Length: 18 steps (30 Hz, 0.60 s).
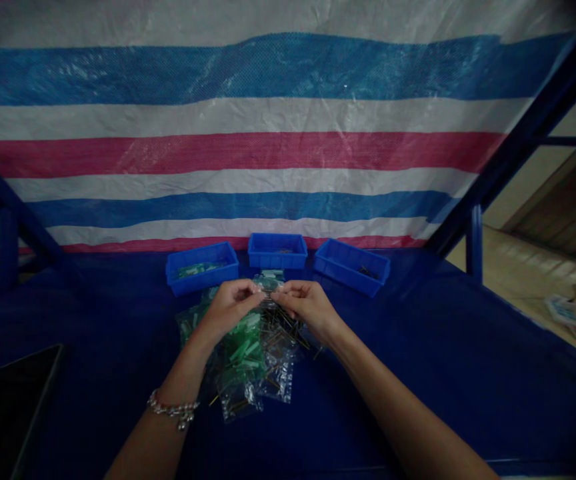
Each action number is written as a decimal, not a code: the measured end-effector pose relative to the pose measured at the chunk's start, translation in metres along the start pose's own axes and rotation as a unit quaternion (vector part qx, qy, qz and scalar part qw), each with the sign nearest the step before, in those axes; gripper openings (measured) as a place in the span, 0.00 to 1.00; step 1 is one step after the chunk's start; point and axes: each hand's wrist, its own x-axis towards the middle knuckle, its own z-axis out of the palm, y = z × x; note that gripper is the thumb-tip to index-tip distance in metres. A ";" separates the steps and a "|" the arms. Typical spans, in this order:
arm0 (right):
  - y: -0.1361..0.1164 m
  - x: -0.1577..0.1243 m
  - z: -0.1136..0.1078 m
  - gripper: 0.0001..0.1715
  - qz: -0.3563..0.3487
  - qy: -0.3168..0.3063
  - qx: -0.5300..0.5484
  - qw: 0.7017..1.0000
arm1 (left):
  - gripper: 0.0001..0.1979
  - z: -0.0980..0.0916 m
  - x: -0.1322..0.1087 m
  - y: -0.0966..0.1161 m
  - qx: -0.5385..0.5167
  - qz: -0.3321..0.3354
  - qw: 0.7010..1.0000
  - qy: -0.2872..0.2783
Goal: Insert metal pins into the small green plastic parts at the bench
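My left hand [231, 305] and my right hand [307, 305] meet above the blue table [443, 373], fingers pinched together on a small clear plastic bag [269, 287] held between them. A pile of small clear bags [251, 363] with green parts and thin dark pins lies on the table just below my hands. A beaded bracelet [174, 409] circles my left wrist.
Three blue bins stand in a row behind the pile: the left bin [202, 267] holds green parts, the middle bin [277, 251] and the right bin [352, 266] hold small dark bits. A dark flat tablet [8, 407] lies at the lower left. A striped tarp [248, 133] hangs behind.
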 end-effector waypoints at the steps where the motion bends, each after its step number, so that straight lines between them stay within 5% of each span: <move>1: -0.001 0.000 0.000 0.15 -0.001 0.000 -0.001 1.000 | 0.09 0.000 0.000 0.000 -0.001 -0.002 1.000 -0.002; 18: -0.007 -0.003 0.002 0.16 0.006 -0.010 0.023 1.000 | 0.08 0.000 0.000 -0.004 0.010 0.004 0.999 -0.031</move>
